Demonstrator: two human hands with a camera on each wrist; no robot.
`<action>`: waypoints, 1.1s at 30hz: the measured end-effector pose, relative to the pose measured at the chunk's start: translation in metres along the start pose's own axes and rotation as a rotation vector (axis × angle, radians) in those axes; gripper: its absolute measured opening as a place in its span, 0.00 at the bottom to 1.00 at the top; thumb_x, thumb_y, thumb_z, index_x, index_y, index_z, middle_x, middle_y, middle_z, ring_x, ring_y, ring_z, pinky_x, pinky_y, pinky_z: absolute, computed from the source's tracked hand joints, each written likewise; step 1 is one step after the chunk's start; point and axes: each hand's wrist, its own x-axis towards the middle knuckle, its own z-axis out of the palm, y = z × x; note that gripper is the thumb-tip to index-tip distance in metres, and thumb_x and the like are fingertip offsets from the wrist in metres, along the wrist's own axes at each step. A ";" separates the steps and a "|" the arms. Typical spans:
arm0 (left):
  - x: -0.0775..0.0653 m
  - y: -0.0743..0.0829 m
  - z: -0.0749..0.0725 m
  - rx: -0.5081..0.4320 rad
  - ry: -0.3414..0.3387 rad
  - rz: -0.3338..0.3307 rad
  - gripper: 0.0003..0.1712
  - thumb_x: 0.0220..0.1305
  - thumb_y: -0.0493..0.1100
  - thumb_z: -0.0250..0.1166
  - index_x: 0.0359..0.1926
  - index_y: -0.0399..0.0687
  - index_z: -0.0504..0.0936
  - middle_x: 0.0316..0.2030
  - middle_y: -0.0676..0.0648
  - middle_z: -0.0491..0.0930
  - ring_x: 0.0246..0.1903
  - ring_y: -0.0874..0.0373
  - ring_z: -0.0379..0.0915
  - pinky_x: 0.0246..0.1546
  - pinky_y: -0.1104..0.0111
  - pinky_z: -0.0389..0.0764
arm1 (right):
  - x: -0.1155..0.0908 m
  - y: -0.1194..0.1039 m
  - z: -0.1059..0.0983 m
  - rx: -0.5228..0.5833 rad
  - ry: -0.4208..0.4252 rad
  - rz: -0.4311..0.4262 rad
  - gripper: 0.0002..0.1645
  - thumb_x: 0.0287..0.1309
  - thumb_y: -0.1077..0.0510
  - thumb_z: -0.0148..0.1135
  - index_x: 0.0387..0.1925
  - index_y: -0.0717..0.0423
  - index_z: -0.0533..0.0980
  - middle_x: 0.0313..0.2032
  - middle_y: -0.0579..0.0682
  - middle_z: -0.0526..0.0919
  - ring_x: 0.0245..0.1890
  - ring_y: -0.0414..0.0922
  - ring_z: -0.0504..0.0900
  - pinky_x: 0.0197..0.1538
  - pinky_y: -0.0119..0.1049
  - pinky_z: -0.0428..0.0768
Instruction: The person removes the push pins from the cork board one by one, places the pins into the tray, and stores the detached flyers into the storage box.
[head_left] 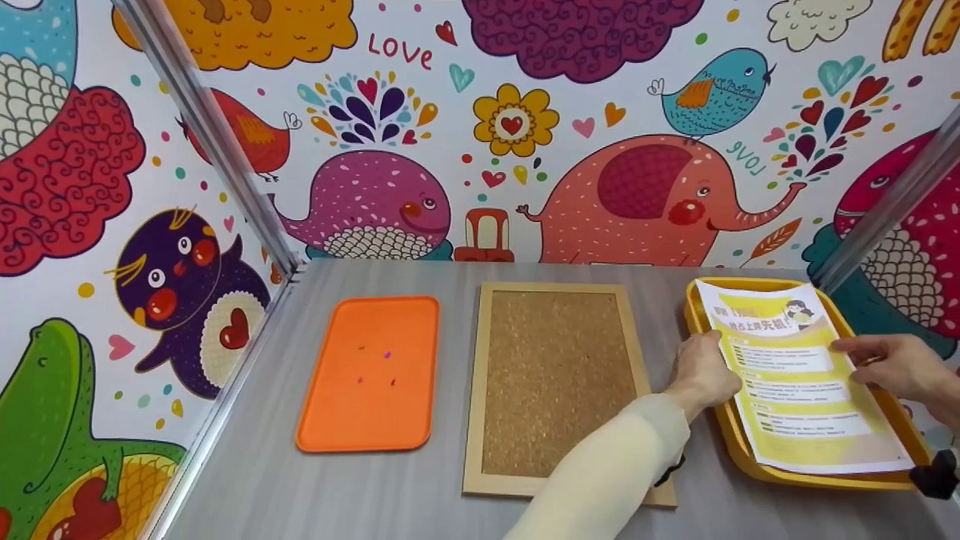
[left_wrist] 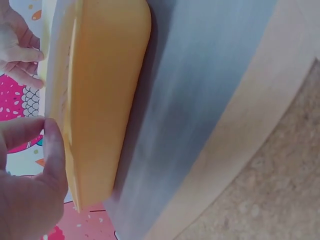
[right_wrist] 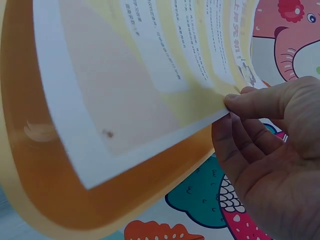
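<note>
A printed yellow-and-white sheet of paper [head_left: 802, 382] lies over the yellow tray [head_left: 739, 461] on the right. My left hand [head_left: 705, 371] pinches the sheet's left edge between thumb and index finger, beside the tray's rim. Opposite it, my right hand [head_left: 900, 366] pinches the right edge. In the right wrist view the paper [right_wrist: 145, 90] bows between the hands, its near corner raised over the tray's inside. The left wrist view shows my left hand [left_wrist: 35, 175] at the paper's edge, just above the tray's outer wall [left_wrist: 105, 100].
A cork board [head_left: 555, 375] with a wooden frame lies in the middle, partly under my left forearm. Farther left is an orange tray [head_left: 367, 420] with several tiny pieces on it. Patterned walls [head_left: 495, 75] enclose the grey table [head_left: 255, 450] at the back and sides.
</note>
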 end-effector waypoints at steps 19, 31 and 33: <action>0.004 -0.005 -0.013 -0.158 -0.013 -0.171 0.32 0.48 0.32 0.78 0.55 0.59 0.87 0.42 0.58 0.81 0.42 0.65 0.72 0.43 0.73 0.77 | 0.004 -0.014 0.022 -0.045 0.024 -0.024 0.46 0.66 0.61 0.69 0.77 0.73 0.58 0.66 0.79 0.64 0.53 0.68 0.73 0.60 0.65 0.79; 0.027 -0.064 -0.083 -0.211 0.033 -0.074 0.16 0.59 0.36 0.74 0.49 0.50 0.90 0.43 0.53 0.86 0.42 0.63 0.79 0.43 0.70 0.81 | 0.005 -0.027 0.033 -0.111 0.133 -0.074 0.39 0.75 0.48 0.63 0.71 0.73 0.65 0.63 0.78 0.69 0.51 0.68 0.72 0.62 0.70 0.75; 0.030 -0.074 -0.094 -0.170 0.021 -0.040 0.17 0.61 0.37 0.73 0.52 0.49 0.90 0.47 0.51 0.87 0.47 0.61 0.81 0.48 0.69 0.81 | 0.005 -0.031 0.034 -0.135 0.131 -0.107 0.41 0.75 0.44 0.62 0.71 0.74 0.67 0.61 0.77 0.72 0.50 0.67 0.73 0.60 0.68 0.77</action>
